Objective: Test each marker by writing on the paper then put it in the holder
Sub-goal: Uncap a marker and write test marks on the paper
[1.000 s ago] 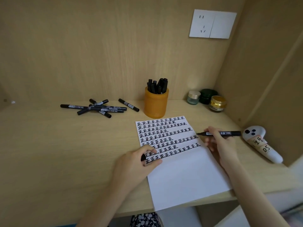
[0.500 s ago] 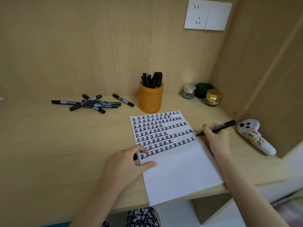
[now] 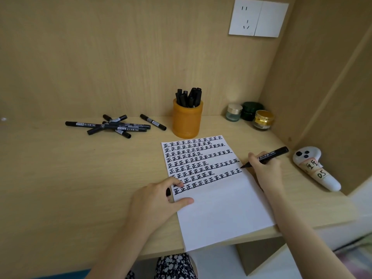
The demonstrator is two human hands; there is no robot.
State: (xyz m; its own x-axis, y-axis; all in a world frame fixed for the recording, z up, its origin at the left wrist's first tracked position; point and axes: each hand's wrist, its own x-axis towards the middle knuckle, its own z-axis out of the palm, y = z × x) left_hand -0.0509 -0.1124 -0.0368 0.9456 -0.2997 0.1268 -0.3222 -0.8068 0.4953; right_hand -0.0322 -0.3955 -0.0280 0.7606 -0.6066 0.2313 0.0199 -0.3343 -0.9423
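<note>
A white sheet of paper (image 3: 217, 208) is laid on the pale wooden bench (image 3: 60, 178), its near edge hanging past the bench front. Its upper half is filled with rows of one black hand-drawn character, alternately long and short, and its lower half is left blank. At the paper's right edge a black marker (image 3: 270, 155) with a white printed label is gripped by the right hand (image 3: 265, 170). The marker is uncapped and slanted, with the tip pointed at the end of a written row; whether the tip touches the sheet cannot be told. The paper's left edge is pressed by the forefinger and thumb of the left hand (image 3: 159, 196), and a small black piece (image 3: 168, 191), too hidden to identify, is tucked under its curled fingers. Just beyond the paper's far edge an orange cylindrical holder (image 3: 187, 121) is stood upright, with several black markers held in it. Well to the left of the paper's far corner a loose heap of black markers (image 3: 112, 126) is spread, some crossed over one another. Beyond the paper's far right corner three small jars (image 3: 249, 115) are grouped, and to the paper's right, past the right hand, a white controller (image 3: 314, 168) with a taped label is laid
</note>
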